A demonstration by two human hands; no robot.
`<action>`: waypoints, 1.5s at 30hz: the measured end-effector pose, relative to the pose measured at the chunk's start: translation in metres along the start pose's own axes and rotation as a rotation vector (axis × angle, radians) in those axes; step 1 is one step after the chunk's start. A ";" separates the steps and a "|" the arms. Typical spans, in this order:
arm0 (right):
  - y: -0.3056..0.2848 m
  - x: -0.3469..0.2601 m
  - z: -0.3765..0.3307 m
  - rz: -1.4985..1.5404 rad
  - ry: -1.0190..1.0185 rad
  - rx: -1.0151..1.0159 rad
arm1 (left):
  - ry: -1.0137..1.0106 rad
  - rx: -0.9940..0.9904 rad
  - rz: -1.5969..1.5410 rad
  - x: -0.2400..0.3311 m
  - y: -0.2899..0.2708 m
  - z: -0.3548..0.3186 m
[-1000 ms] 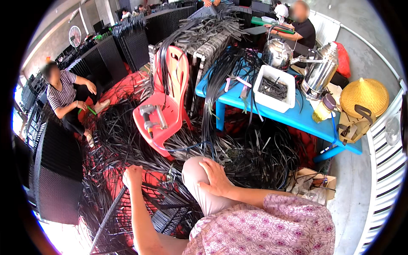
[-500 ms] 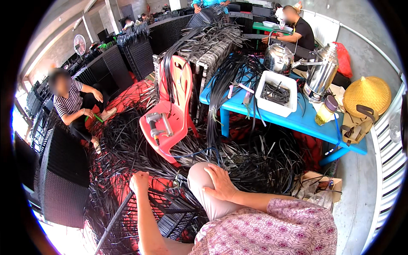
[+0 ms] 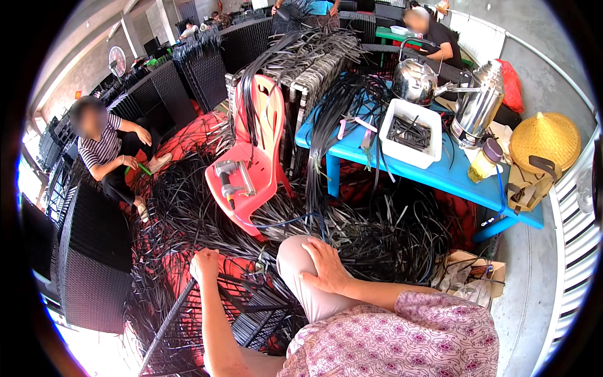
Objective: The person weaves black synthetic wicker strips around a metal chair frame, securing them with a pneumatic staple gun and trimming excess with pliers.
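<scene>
My left hand (image 3: 205, 266) is closed round the top corner of a black woven frame (image 3: 164, 323), which stands tilted beside my left leg. Black strips criss-cross its open side. My right hand (image 3: 328, 269) rests on my raised knee (image 3: 290, 267) with its fingers apart and nothing in them. Loose black plastic strips (image 3: 370, 248) lie in heaps around my feet. In front of me, a nail gun (image 3: 233, 181) lies on the seat of a pink plastic chair (image 3: 267, 163), and a blue air hose (image 3: 292, 222) runs below the seat.
On the right, a blue table (image 3: 402, 173) bears a white tub (image 3: 411, 157) of short strips, a kettle (image 3: 414, 81), a flask (image 3: 477, 107) and a jar (image 3: 485, 163). A seated person (image 3: 103, 147) is at the left near stacked woven panels (image 3: 94, 264). A cardboard box (image 3: 474, 276) stands right.
My hands have stayed almost still. The person at the back right has leaned forward and lower, and the person at the far back has shifted. The view has moved slightly.
</scene>
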State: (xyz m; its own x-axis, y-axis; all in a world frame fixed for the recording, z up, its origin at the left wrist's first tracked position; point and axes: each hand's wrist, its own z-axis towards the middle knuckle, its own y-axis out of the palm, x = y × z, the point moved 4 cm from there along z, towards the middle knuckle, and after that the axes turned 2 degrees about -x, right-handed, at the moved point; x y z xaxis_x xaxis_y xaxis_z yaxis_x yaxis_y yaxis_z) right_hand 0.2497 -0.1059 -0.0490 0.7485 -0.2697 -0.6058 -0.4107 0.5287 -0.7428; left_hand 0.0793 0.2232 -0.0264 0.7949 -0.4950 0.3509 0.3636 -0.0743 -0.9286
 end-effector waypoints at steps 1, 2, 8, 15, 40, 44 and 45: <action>0.000 0.000 0.000 0.000 -0.001 0.002 | -0.001 -0.003 0.005 0.000 0.000 0.000; 0.000 0.000 0.000 0.000 0.001 -0.001 | -0.003 -0.007 0.004 0.000 -0.001 0.000; -0.001 0.000 0.000 -0.003 0.006 -0.008 | 0.003 -0.003 0.010 -0.002 0.001 0.001; 0.000 0.000 -0.001 0.012 0.002 0.008 | -0.013 -0.018 0.007 0.005 -0.005 -0.004; 0.006 0.005 -0.004 0.013 -0.019 0.025 | -0.001 -0.001 -0.008 0.000 -0.001 -0.001; 0.002 0.004 0.000 0.021 -0.007 0.013 | -0.016 -0.011 -0.034 0.006 -0.005 -0.005; 0.001 0.003 0.000 0.026 -0.007 0.009 | -0.016 -0.004 -0.038 0.006 -0.007 -0.005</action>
State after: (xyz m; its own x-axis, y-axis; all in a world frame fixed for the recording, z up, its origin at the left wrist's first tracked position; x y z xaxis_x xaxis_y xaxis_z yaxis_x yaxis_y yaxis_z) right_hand 0.2512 -0.1057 -0.0516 0.7415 -0.2501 -0.6226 -0.4254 0.5424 -0.7245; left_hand 0.0793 0.2161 -0.0179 0.7881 -0.4781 0.3877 0.3918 -0.0960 -0.9150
